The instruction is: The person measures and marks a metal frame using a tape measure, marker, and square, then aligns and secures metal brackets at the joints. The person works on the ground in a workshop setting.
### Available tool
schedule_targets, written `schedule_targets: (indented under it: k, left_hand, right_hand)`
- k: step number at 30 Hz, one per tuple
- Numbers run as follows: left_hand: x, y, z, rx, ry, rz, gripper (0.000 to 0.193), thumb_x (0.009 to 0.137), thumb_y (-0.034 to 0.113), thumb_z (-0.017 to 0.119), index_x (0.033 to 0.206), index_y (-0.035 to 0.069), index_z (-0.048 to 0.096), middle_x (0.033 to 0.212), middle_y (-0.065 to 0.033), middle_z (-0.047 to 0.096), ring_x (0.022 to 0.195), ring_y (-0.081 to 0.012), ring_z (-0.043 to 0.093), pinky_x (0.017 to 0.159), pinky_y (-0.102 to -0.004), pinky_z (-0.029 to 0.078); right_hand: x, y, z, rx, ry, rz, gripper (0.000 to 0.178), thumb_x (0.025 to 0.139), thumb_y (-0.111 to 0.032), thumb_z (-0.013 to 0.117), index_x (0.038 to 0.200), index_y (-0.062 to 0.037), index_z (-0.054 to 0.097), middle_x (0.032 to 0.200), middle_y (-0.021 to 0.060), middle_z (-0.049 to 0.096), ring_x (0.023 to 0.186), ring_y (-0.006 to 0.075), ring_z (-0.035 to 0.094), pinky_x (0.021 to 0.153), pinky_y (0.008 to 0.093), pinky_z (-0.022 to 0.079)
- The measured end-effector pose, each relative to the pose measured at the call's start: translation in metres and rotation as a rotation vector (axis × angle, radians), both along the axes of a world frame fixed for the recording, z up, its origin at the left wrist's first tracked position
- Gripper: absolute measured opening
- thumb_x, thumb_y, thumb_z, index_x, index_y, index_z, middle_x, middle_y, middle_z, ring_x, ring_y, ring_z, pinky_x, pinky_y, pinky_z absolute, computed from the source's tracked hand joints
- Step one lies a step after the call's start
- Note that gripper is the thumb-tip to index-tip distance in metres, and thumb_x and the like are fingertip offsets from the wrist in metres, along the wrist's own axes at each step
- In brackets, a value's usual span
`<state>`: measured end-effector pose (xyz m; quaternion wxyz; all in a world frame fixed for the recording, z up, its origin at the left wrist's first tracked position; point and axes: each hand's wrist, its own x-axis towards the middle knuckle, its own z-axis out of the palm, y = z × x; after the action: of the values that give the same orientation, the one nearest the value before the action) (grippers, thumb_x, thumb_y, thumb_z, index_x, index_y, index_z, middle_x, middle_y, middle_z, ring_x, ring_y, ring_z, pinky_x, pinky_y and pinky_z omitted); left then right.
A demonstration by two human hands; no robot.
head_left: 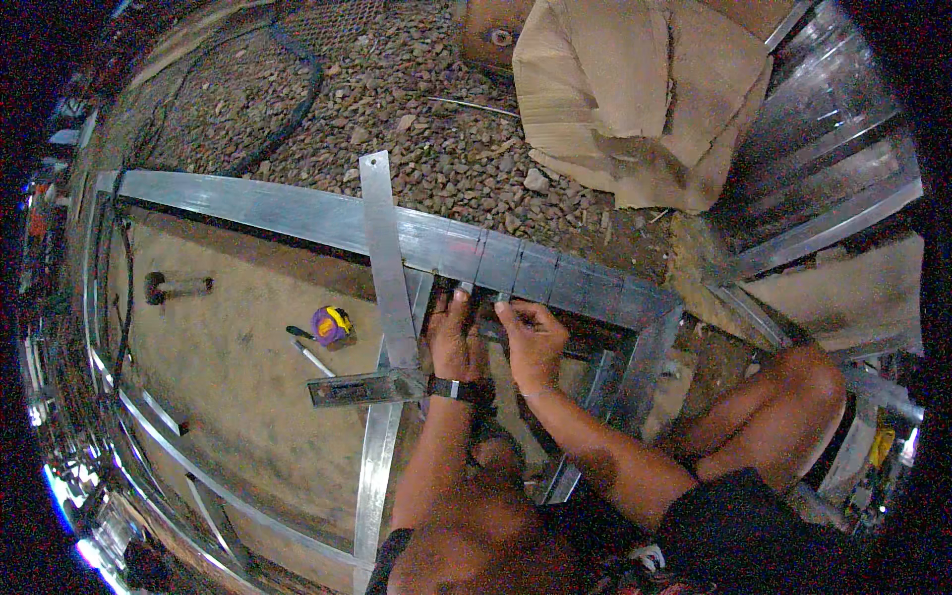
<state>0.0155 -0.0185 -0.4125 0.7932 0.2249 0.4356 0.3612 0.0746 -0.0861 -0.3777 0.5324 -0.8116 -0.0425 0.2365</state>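
Observation:
A long silver metal bar (436, 238) runs across the middle, its right part crossed by several dark lines. At its near edge my left hand (456, 342) has its fingers closed together, fingertips against a small grey piece; a dark band circles the wrist. Just to the right, my right hand (534, 342) pinches at the same edge, thumb and forefinger together on something small and greyish. What either hand holds is too small to name. Left of my hands, a try square (387, 248) lies with its blade across the bar and its stock nearer me.
A purple and yellow tape measure (331, 325), a pen-like stick (315, 357) and a hammer-like tool (178, 286) lie on the brown board (248, 397) inside the metal frame. Beyond are gravel (416, 109), a dark hose (307, 89) and crumpled cardboard (635, 99). Metal panels (823, 149) stand right.

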Motion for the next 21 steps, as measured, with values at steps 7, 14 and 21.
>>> schedule_targets:
  k: [7,14,21]
  left_hand:
    - [-0.009,0.001,-0.001,-0.033,-0.031,-0.019,0.026,0.098,0.031,0.060,0.114,0.010,0.060,0.098,0.0006,0.066,0.076,-0.0093,0.058,0.059,-0.0235,0.043]
    - [-0.012,0.001,-0.021,-0.169,-0.151,0.014,0.039,0.093,0.015,0.068,0.129,0.005,0.055,0.117,-0.0069,0.064,0.106,-0.0202,0.061,0.095,-0.0354,0.050]
    - [-0.007,0.004,0.002,-0.085,-0.015,-0.047,0.031,0.096,0.024,0.063,0.122,0.007,0.060,0.109,-0.0059,0.066,0.093,-0.0170,0.062,0.077,-0.0296,0.051]
  right_hand:
    - [-0.001,0.000,0.000,0.015,-0.042,0.023,0.020,0.083,-0.018,0.079,0.083,0.0000,0.072,0.080,0.0032,0.071,0.074,0.0099,0.061,0.071,0.0273,0.048]
    - [0.002,-0.001,0.000,0.062,0.032,0.005,0.018,0.082,-0.017,0.080,0.083,-0.0012,0.071,0.081,0.0039,0.071,0.075,0.0120,0.062,0.073,0.0287,0.049]
    - [0.001,0.001,-0.001,0.069,-0.016,0.017,0.017,0.082,-0.016,0.080,0.082,-0.0012,0.071,0.081,0.0041,0.070,0.075,0.0123,0.061,0.074,0.0284,0.049]
